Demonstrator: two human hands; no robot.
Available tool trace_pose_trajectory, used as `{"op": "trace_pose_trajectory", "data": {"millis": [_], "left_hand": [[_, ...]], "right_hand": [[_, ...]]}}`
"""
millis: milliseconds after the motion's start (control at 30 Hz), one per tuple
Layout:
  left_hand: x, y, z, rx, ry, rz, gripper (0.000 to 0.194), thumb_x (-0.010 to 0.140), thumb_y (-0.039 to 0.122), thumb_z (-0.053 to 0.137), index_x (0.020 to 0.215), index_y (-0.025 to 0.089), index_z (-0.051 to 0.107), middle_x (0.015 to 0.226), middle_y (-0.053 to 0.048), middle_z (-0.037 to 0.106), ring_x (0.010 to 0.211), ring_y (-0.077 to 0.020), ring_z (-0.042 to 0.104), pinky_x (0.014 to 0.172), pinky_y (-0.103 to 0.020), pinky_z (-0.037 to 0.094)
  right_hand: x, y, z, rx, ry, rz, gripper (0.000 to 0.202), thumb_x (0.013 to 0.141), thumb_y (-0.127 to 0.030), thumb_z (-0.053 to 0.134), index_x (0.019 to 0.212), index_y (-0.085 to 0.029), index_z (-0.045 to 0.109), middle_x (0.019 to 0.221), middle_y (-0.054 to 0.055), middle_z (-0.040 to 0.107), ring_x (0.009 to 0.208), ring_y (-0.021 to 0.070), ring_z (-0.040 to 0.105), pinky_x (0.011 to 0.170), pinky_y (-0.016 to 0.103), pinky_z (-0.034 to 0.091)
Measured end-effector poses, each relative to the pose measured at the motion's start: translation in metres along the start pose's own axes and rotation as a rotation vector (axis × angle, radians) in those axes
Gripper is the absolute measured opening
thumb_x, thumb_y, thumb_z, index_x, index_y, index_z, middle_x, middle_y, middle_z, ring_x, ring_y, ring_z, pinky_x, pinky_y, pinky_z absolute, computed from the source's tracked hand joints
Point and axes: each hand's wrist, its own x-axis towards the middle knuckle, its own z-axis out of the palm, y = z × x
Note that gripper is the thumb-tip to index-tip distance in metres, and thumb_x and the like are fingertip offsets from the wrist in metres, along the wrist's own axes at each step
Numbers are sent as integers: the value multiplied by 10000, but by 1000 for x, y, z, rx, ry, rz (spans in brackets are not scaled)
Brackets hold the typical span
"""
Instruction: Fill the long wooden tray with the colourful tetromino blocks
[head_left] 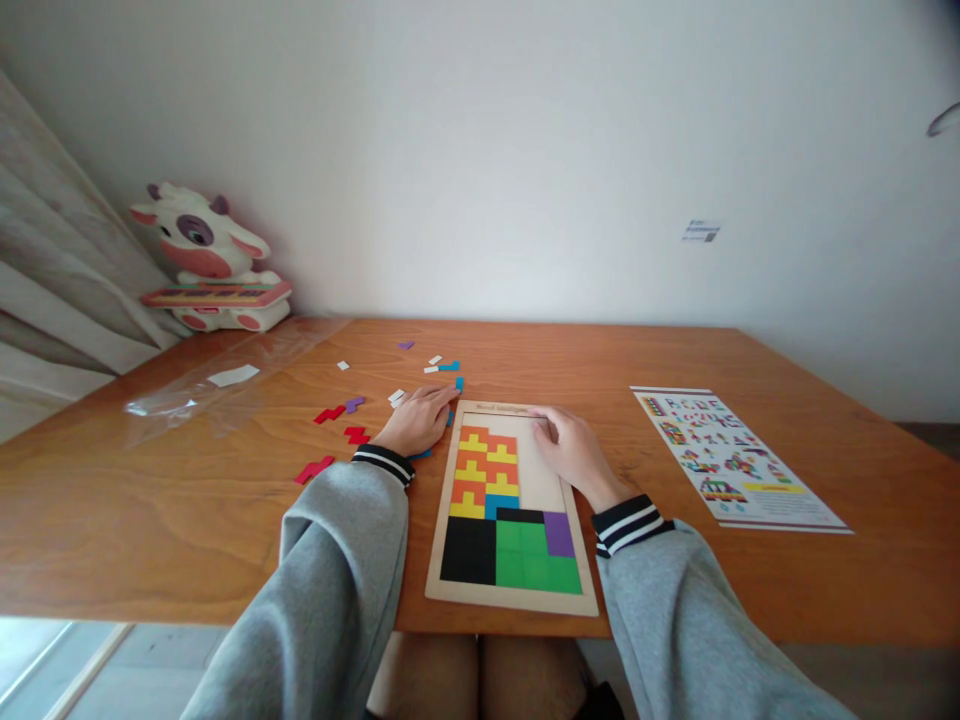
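A wooden puzzle tray (437,560) lies near the table's front edge, partly filled with black, green, purple, blue, yellow and orange pieces; its upper right part is bare wood. My left hand (421,415) is palm down just left of the tray's top, fingers stretched over blue pieces, one blue piece (460,384) showing at its fingertips. Over the tray's upper right edge rests my right hand (574,452), its fingers bent together; whether anything is between them is hidden.
Red pieces (330,414), purple pieces (355,404) and white pieces (343,365) are scattered at left. A clear plastic bag (172,400) and a cow toy keyboard (214,265) are farther left. A printed sheet (731,455) lies at right.
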Motion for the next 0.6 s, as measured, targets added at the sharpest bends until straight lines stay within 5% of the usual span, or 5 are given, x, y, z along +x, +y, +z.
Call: {"op": "trace_pose_trajectory", "data": {"millis": [333, 600], "left_hand": [[-13, -6, -18, 77, 61, -40, 310, 987, 333, 420, 1105, 188, 667, 1075, -89, 728, 1019, -240, 647, 960, -410, 493], [-24, -17, -35, 12, 44, 58, 282, 943, 381, 496, 1064, 218, 692, 1087, -84, 716, 1042, -240, 637, 981, -419, 482]], "right_hand": [[0, 7, 3, 77, 40, 47, 248, 877, -256, 510, 1061, -217, 671, 1087, 82, 742, 1014, 230, 691, 933, 411, 531], [2, 14, -3, 176, 309, 139, 270, 866, -416, 588, 970, -182, 673, 954, 112, 745, 879, 239, 695, 859, 427, 544]]}}
